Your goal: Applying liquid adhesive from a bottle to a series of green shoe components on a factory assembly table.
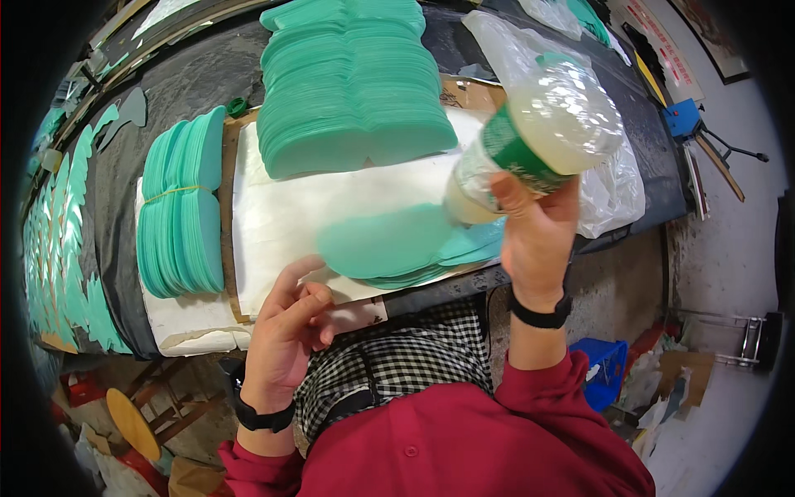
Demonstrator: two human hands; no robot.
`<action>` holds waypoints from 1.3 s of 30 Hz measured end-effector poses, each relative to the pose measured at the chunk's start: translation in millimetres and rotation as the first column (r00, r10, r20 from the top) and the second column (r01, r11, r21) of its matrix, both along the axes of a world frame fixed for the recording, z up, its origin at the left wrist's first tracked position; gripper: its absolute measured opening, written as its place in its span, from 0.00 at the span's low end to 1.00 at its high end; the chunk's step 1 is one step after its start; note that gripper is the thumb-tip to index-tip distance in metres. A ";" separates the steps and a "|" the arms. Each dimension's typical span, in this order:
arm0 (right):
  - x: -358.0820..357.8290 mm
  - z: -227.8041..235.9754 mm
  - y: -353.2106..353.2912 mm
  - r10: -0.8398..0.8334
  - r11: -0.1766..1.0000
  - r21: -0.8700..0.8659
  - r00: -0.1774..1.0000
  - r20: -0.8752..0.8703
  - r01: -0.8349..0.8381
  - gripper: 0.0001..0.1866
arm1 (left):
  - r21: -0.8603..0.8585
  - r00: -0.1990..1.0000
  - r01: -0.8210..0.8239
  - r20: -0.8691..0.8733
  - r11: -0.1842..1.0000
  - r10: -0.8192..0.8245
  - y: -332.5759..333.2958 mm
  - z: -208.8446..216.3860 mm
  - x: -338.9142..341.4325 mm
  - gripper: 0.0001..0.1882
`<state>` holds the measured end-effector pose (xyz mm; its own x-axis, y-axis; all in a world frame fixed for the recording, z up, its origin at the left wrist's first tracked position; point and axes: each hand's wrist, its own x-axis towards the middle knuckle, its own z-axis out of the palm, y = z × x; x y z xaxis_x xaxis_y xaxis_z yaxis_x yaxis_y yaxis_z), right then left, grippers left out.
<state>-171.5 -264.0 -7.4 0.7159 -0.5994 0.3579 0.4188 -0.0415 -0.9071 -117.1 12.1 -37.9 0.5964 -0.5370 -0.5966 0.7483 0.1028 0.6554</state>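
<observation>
My right hand [537, 236] is wrapped round a clear plastic container [517, 153] with a green and white label and cloudy pale contents. The container is tilted, its lower left end over a small fanned pile of green insole-shaped sheets [385, 240]. Whether that end touches the sheets, I cannot tell. Beside the pile's left end is my left hand [294, 319], index finger stretched out and the other fingers loosely bent, with nothing visible in it. White paper [269, 219] lies beneath the pile.
A tall stack of green sheets [352, 91] stands at the back. To the left is a banded green bundle [180, 207], with loose green pieces [62, 240] farther left. A crumpled plastic bag [613, 195] lies behind the container. Below the table's right side sits a blue crate [603, 373].
</observation>
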 end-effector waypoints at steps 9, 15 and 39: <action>28.6 2.7 67.0 0.386 0.898 0.239 0.922 -0.026 -0.370 0.39 | -0.196 0.989 -0.061 -0.147 0.979 0.032 3.7 -6.9 4.3 0.24; 42.4 -3.6 84.5 0.522 0.799 0.297 0.848 0.089 -0.523 0.39 | -0.183 0.978 -0.089 -0.203 0.979 0.051 4.7 -6.4 3.0 0.25; -58.9 3.8 -46.7 -0.179 0.978 -0.094 0.979 0.102 0.189 0.29 | 0.271 0.951 -0.061 0.310 0.961 -0.027 -0.6 -4.0 1.5 0.21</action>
